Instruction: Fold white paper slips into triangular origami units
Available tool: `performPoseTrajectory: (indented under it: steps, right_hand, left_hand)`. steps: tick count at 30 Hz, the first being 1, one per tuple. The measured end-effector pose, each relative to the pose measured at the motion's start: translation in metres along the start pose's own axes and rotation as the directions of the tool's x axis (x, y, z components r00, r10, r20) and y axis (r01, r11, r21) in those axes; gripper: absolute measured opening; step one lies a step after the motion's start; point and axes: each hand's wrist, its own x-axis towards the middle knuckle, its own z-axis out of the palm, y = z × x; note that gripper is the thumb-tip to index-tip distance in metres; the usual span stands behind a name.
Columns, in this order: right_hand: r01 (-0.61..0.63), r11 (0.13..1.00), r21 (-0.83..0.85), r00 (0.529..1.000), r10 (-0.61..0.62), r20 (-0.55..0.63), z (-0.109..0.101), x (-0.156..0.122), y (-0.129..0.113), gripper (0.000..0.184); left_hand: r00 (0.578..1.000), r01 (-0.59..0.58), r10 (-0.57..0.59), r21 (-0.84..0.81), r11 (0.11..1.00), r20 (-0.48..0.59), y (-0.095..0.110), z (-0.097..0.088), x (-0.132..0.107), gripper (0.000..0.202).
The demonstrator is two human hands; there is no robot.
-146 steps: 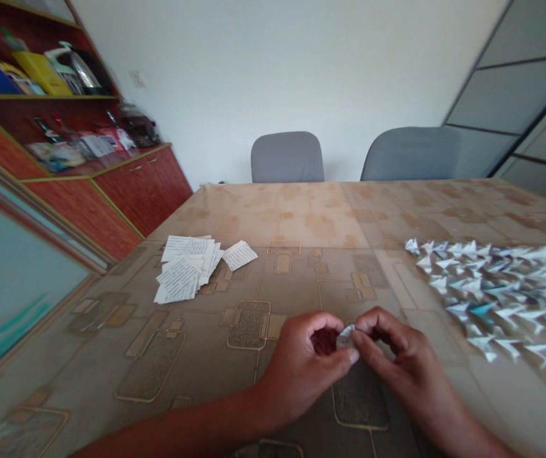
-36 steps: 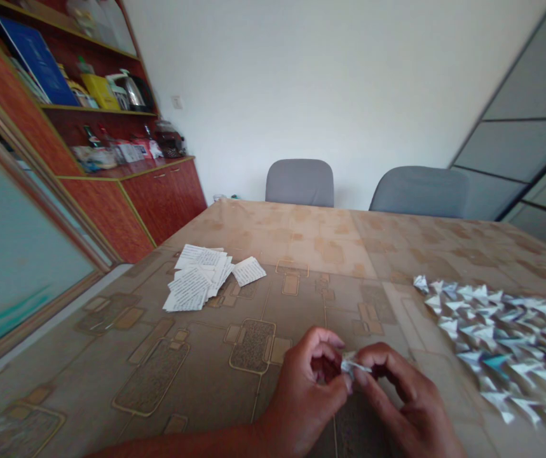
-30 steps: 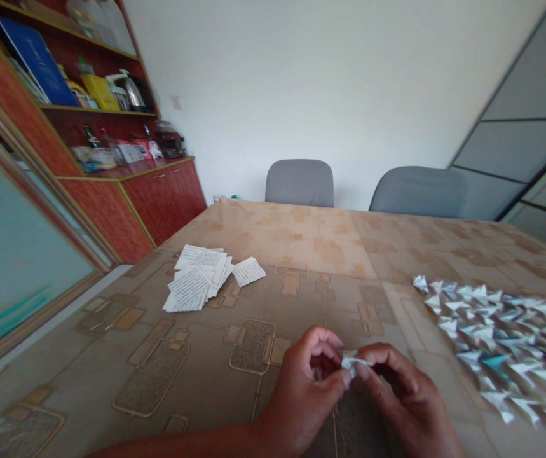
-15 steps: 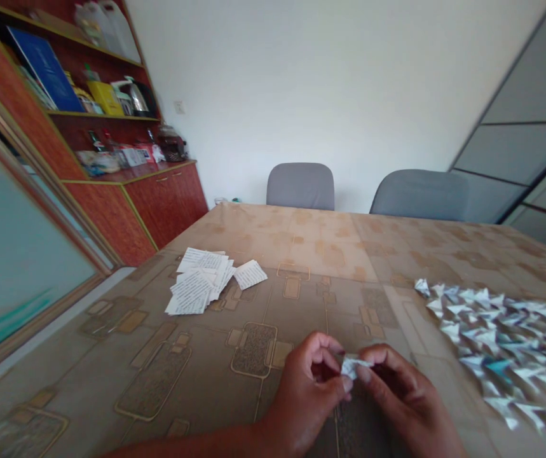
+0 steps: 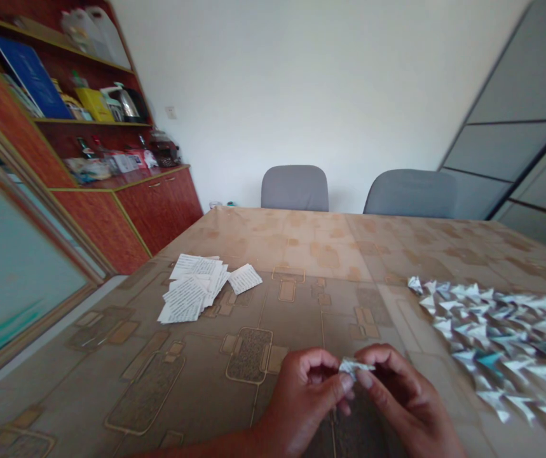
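A small folded piece of printed paper (image 5: 353, 367) is pinched between my two hands, above the near part of the table. My left hand (image 5: 308, 391) grips its left side with thumb and fingers. On the other side, my right hand (image 5: 399, 394) holds the paper's right end between thumb and forefinger. Loose square slips of printed paper (image 5: 189, 289) lie in an overlapping pile to the left, with a single slip (image 5: 245, 278) just beside them. Many small folded paper pieces (image 5: 496, 337) stand in rows on the right.
A patterned brown cloth covers the table (image 5: 296, 245). Two grey chairs (image 5: 295, 187) stand behind its far edge, against a white wall. At the back left is a red-brown cabinet (image 5: 153, 203) with a kettle (image 5: 127, 103) and bottles on its shelves.
The view has shifted slightly, so the cabinet and paper slips appear a little further left. Both hands still pinch the folded paper, and the left fingers have shifted slightly on it.
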Motion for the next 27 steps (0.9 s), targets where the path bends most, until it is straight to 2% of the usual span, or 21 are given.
performPoseTrajectory:
  steps: [2,9,14,19,24,27]
  right_hand:
    - [0.017,1.000,-0.023,1.000,-0.017,-0.006,0.000,0.000,0.001,0.003]
    - [0.132,0.956,-0.263,0.987,-0.151,-0.051,0.001,-0.008,-0.001,0.032]
    - [0.151,0.927,-0.345,0.982,-0.179,-0.053,0.003,-0.010,-0.007,0.013]
    - [0.135,0.946,-0.294,0.987,-0.154,-0.042,0.000,-0.006,-0.004,0.006]
    - [0.123,0.967,-0.224,0.989,-0.137,-0.048,-0.002,-0.003,0.001,0.010]
    - [0.078,0.990,-0.119,0.996,-0.083,-0.038,-0.002,-0.003,0.002,0.007]
  left_hand:
    - [0.999,-0.031,0.031,0.011,0.999,-0.013,0.002,0.000,0.000,0.034]
    - [0.996,-0.066,0.072,0.097,0.993,-0.059,0.003,0.001,-0.002,0.030]
    - [0.991,-0.103,0.115,0.169,0.980,-0.065,-0.002,0.000,-0.004,0.023]
    - [0.989,-0.118,0.134,0.229,0.966,-0.056,-0.007,0.001,-0.005,0.019]
    - [0.996,-0.087,0.086,0.168,0.982,0.013,-0.004,-0.001,-0.003,0.020]
    - [0.996,-0.092,0.088,0.122,0.988,0.035,-0.001,-0.001,-0.001,0.027]
